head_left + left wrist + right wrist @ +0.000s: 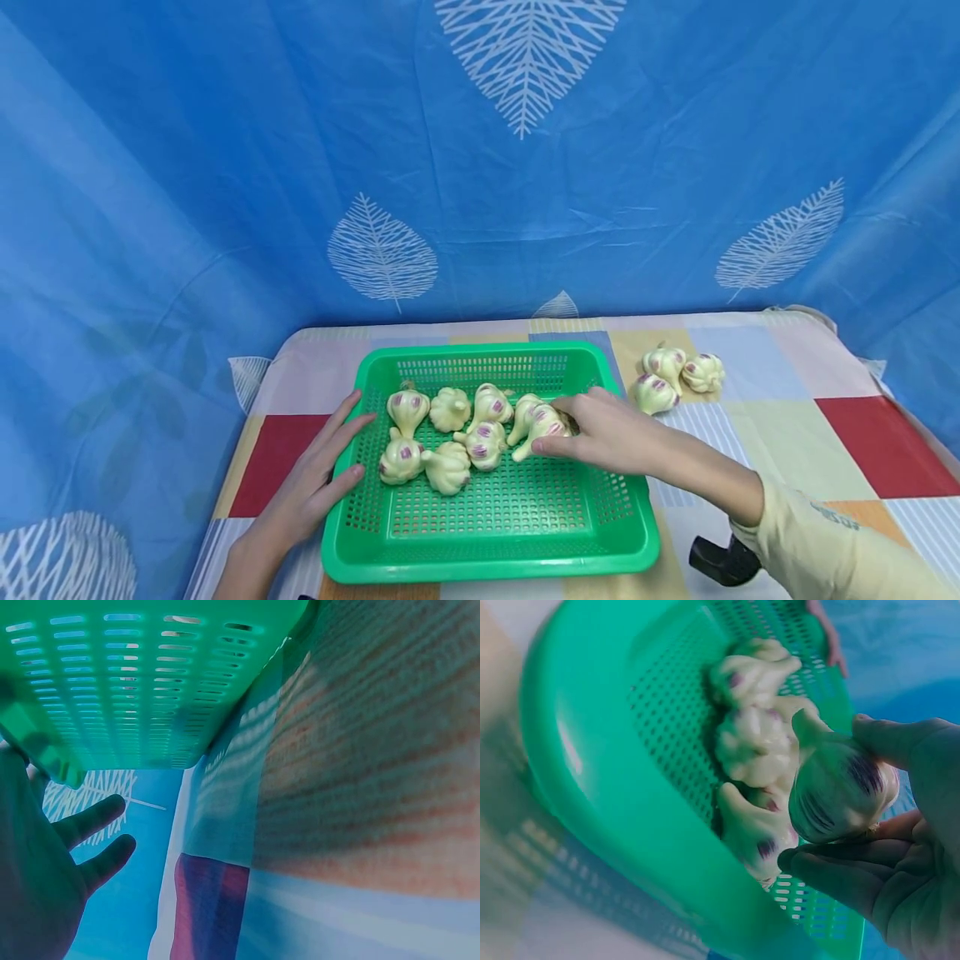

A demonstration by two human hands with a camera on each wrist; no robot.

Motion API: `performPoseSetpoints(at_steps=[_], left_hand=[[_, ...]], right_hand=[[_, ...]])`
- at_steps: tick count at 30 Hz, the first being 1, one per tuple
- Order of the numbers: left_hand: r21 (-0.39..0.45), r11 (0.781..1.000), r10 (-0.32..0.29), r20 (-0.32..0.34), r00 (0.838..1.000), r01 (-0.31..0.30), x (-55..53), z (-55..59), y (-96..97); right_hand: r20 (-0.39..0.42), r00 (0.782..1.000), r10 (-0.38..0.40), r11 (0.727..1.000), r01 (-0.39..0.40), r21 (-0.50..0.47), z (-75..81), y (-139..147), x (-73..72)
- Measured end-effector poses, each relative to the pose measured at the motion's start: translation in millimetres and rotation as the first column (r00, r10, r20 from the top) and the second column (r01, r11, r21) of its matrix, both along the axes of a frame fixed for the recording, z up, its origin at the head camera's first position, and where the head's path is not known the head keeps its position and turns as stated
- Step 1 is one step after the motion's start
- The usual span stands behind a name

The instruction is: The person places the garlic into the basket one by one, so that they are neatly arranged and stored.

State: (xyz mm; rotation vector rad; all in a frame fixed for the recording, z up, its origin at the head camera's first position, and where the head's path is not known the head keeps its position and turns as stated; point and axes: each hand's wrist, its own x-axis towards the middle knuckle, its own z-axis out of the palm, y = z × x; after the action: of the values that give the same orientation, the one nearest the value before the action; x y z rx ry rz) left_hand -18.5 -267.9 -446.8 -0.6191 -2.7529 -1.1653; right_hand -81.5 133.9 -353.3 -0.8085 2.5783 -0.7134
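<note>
A green plastic basket (487,571) with slotted walls holds several white garlic bulbs with purple streaks, such as one garlic bulb (447,468) near its middle. Over the right part of the basket, my right hand (611,429) pinches a garlic bulb (840,787) between thumb and fingers, its stem pointing away from the palm. Beside it in the basket lies another garlic bulb (757,832). My left hand (311,475) rests at the basket's left rim with its fingers spread; in the left wrist view, two of its fingers stick out straight below the rim.
Three garlic bulbs (663,367) lie together on the patchwork tablecloth (780,425), right of the basket. A black object (723,560) sits by the right sleeve. Blue curtain (637,167) with white leaf prints hangs behind and beside the table.
</note>
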Motion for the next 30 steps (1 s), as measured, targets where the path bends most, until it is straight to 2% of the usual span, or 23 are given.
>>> performPoseSetpoints(at_steps=[5,9,12,21,30], left_hand=[[0.005,1.0,-0.003,0.007,1.0,0.003,-0.2,1.0,-0.5],[0.001,1.0,-0.006,0.001,1.0,0.006,-0.3,0.2,-0.6],[0.0,1.0,-0.007,0.001,1.0,0.007,-0.4,-0.1,-0.2],[-0.002,1.0,-0.008,0.005,1.0,0.008,-0.5,1.1,1.2],[-0.001,1.0,-0.011,0.007,1.0,0.011,-1.6,-1.4,0.3]], right_hand=[[0.078,0.996,0.038,0.998,-0.042,0.05,0.6,-9.8,-3.3],[0.18,0.983,0.021,0.996,-0.037,0.085,-7.9,-15.9,-1.2],[0.203,0.979,0.007,0.994,-0.029,0.106,-17.3,-18.9,-0.5],[0.139,0.988,-0.065,0.979,0.036,0.202,-35.9,-22.4,-10.9],[0.086,0.994,-0.063,0.96,0.036,0.278,-43.6,-27.0,-12.1]])
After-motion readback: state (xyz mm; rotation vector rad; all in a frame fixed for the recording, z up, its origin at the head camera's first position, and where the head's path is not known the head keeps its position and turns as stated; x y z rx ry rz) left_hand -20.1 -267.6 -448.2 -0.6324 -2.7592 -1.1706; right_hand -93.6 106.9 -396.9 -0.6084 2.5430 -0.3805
